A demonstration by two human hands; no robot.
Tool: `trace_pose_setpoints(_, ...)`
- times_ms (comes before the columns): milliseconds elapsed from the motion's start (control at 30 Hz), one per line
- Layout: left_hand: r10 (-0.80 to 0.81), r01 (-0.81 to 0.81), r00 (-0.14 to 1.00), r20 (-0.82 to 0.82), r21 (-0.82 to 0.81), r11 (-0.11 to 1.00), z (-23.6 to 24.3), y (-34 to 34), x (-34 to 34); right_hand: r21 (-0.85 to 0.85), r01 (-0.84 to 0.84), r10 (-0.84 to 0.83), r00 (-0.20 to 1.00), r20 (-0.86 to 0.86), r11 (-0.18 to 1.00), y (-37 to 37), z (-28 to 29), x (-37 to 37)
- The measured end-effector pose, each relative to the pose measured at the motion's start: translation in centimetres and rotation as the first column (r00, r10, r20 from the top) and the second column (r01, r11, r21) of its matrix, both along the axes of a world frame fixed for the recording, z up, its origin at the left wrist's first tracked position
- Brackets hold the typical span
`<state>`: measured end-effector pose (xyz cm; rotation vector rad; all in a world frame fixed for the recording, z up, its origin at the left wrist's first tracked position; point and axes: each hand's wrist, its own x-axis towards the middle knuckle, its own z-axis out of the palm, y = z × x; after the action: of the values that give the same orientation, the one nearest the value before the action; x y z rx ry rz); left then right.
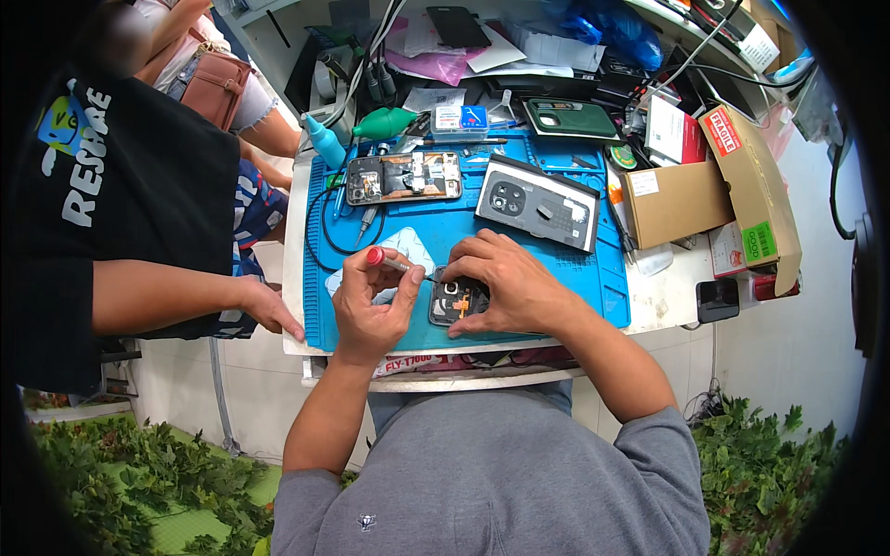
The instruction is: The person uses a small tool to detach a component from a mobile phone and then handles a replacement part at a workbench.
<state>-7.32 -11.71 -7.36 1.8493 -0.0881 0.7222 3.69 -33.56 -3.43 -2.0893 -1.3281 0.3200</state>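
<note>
In my left hand (pixel 375 301) is a slim screwdriver (pixel 391 262) with a red end cap, gripped between thumb and fingers. Its tip points toward an opened phone (pixel 449 309), whose inner parts and an orange flex cable are exposed. My right hand (pixel 514 283) curls over the phone's right side, fingers at its top edge and thumb near its lower edge, holding it on the blue work mat (pixel 417 341). Part of the phone is hidden under that hand. Just behind my left hand lies a white patterned pad (pixel 408 244).
Farther back lie another opened phone (pixel 405 176), a dark phone back panel (pixel 540 206) and a green phone case (pixel 570 118). A blue bottle (pixel 324 142) and green air blower (pixel 384 122) stand left. Cardboard boxes (pixel 681 204) crowd the right. A person's hand (pixel 271 309) rests at the left edge.
</note>
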Motion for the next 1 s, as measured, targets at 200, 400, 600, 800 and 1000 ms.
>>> trace_pose_setpoints(200, -0.017, 0.017, 1.0, 0.0, -0.002, 1.0, -0.03, 0.02, 0.13, 0.001, 0.014, -0.014, 1.0, -0.019, 1.0, 0.16, 0.02, -0.09)
trace_pose_setpoints(400, -0.028, 0.028, 0.999, -0.031, -0.013, 1.0, 0.11, -0.07, 0.25, 0.046, 0.022, -0.022, 1.0, -0.011, 0.999, 0.05, -0.23, -0.02)
trace_pose_setpoints(600, -0.034, 0.032, 0.998, -0.052, -0.022, 0.999, 0.08, -0.05, 0.16, 0.06, 0.021, -0.02, 1.0, -0.017, 0.998, 0.06, -0.43, -0.05)
trace_pose_setpoints(800, -0.042, 0.042, 0.998, -0.035, -0.014, 0.999, -0.07, -0.12, 0.19, 0.061, 0.031, -0.031, 0.999, 0.01, 0.998, -0.13, -0.35, -0.23)
trace_pose_setpoints(1000, -0.018, 0.018, 0.999, -0.044, -0.01, 1.0, 0.03, -0.19, 0.16, 0.062, 0.011, -0.012, 1.0, 0.006, 0.998, -0.18, -0.51, 0.02)
